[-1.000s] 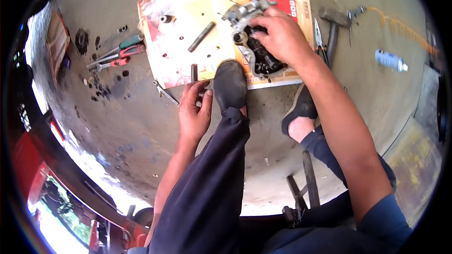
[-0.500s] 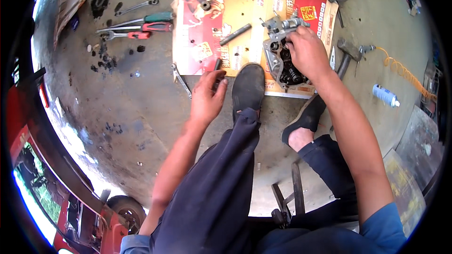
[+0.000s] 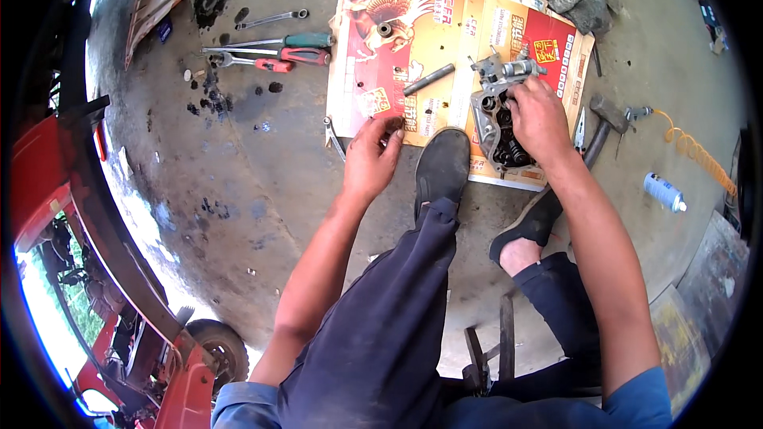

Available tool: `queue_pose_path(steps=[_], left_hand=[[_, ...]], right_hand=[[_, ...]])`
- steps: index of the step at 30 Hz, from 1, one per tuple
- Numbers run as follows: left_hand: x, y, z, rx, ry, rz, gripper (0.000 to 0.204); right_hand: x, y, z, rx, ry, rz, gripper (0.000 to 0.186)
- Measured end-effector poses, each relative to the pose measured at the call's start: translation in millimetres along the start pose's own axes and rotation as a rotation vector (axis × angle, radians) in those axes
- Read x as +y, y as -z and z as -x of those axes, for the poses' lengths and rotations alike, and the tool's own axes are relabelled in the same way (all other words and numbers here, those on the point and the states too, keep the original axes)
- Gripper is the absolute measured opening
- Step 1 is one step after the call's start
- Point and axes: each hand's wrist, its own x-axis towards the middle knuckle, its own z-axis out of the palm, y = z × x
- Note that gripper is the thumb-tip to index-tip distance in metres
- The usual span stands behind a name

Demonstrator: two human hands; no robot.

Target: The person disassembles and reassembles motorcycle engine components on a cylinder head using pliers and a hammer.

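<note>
Head view: Handling at the engine casting [image 3: 499, 131] would, in this inspector's judgement, be best done with the casting seated flat on the cardboard sheet [image 3: 457, 24] and steadied against rocking. Fingers should enter the cavity slowly, clear of the metal edges, and loose grit should be kept out of it. A second hand on the near rim would probably add stability.

Condition of hands: the right hand [image 3: 540, 121] is at the upper right part of the casting, fingers bent, thumb side over the cavity; whether it grasps a part inside cannot be told. The left hand [image 3: 371, 160] is at the lower edge of the cardboard, well apart from the casting, fingers curled. A dark item [image 3: 392, 125] shows at its fingertips; whether it is gripped cannot be determined.

Condition of casting: pale grey metal, irregular wavy rim, dark cavity of oily appearance with rounded parts within. A silver cylindrical fitting [image 3: 520, 69] lies across its upper end. It sits on the right half of the cardboard, near the black shoe [image 3: 443, 165].

Surroundings: a dark metal rod [image 3: 429, 79] and a small ring-shaped part [image 3: 385, 29] lie on the cardboard; a hammer [image 3: 598, 129] lies on the floor [image 3: 238, 191] to the right.
</note>
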Motion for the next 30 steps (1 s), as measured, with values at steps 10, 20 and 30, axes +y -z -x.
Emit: queue_pose_path(steps=[10,20,30], left_hand=[[-0.6,3.8,-8.0,0.088,0.031,0.037,0.03],[-5.5,9.6,-6.0,-0.002,0.112,-0.028,0.028],[9.0,9.1,-6.4,-0.034,0.098,-0.055,0.03]], right_hand=[[9.8,1.0,1.6,0.047,0.058,-0.128,0.024],[18.8,-1.4,-7.9,-0.043,0.05,-0.021,0.014],[20.2,0.2,-3.3,-0.037,0.046,-0.153,0.017]])
